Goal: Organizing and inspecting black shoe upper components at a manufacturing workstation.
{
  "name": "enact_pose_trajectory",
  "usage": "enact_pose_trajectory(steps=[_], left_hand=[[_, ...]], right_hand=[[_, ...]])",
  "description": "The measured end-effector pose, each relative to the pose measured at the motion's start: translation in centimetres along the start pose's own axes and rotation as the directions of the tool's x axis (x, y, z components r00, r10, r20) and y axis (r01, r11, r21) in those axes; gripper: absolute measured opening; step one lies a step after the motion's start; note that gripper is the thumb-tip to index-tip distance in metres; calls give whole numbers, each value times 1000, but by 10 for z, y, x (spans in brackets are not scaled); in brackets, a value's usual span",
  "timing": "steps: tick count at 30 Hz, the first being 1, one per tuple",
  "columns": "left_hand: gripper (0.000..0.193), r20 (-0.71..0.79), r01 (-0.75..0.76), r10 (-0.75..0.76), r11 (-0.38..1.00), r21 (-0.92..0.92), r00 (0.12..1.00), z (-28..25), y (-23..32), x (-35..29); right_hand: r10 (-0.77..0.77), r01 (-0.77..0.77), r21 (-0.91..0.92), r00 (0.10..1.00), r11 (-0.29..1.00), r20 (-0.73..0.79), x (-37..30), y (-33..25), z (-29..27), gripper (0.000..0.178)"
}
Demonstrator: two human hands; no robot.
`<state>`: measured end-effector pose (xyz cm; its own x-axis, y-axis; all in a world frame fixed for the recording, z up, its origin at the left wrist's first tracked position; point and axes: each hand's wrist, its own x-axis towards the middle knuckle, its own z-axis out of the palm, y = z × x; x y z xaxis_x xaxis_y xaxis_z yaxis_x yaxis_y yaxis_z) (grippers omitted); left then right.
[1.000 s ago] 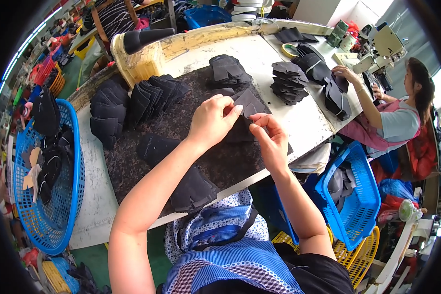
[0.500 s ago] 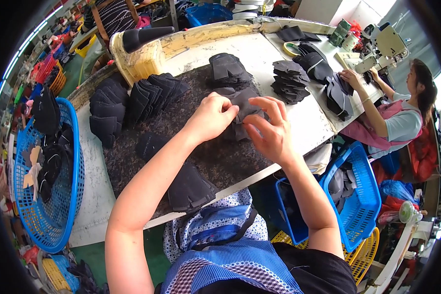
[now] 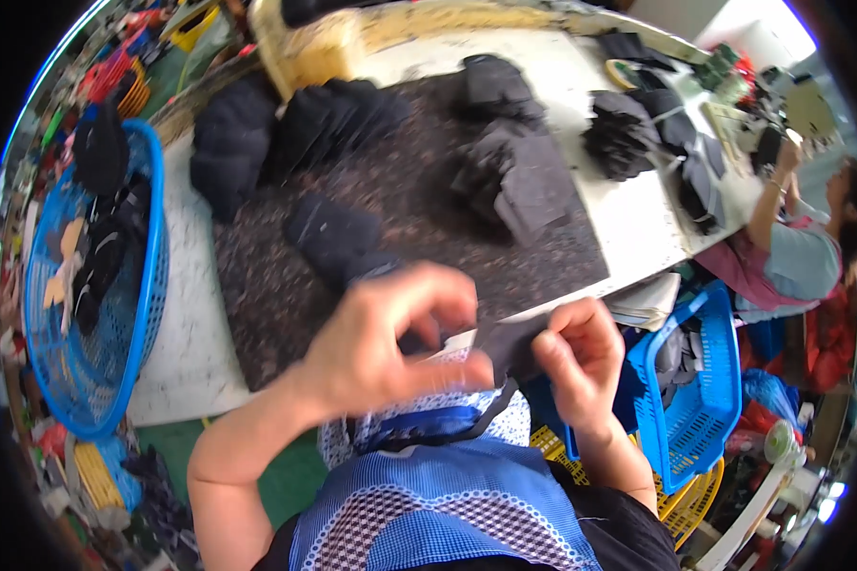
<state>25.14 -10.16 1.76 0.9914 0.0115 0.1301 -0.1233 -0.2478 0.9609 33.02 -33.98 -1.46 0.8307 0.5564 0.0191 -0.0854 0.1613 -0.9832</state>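
Close to my body, past the table's near edge, my right hand [image 3: 581, 366] pinches a small dark grey cut fabric piece [image 3: 510, 348] between thumb and fingers. Facing it, my left hand [image 3: 390, 338] is blurred; its thumb and fingers are apart and nothing shows between them. Behind the left hand lies a black stack of cut pieces [image 3: 328, 233], partly covered by it. Farther off, a loose pile of dark grey pieces [image 3: 524, 186] is fanned out on the speckled dark board [image 3: 428, 228].
More black stacks [image 3: 338, 124] stand along the board's far side, another grey stack [image 3: 621, 135] to its right. A blue round basket [image 3: 152, 285] is at the left, a blue rectangular basket [image 3: 700, 419] at the right. A co-worker [image 3: 795, 238] sits at a sewing machine [image 3: 809, 109].
Both hands have come from the grey pile back toward my body, the right one with a grey piece. The left hand has opened. The view has shifted, and the co-worker's arm is raised.
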Motion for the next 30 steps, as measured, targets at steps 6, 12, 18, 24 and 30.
enact_pose_trajectory(steps=[6,12,18,24,30], left_hand=[[26,58,377,-384,921,99,921,7,-15,-116],[30,-243,475,-523,849,-230,817,-31,-21,-69],[32,-184,513,-564,817,-264,805,-24,-46,-69],[34,-255,474,-466,880,-32,847,-27,-55,-68],[28,-576,415,-372,908,-62,728,-64,-71,-95]], right_hand=[[601,-486,-363,553,795,577,1,10,13,11],[426,-223,-452,802,864,418,71,-8,62,22],[516,-217,-588,755,779,405,87,3,60,22],[371,9,-666,825,746,426,91,15,64,21],[122,187,-565,878,804,463,143,-6,69,18]])
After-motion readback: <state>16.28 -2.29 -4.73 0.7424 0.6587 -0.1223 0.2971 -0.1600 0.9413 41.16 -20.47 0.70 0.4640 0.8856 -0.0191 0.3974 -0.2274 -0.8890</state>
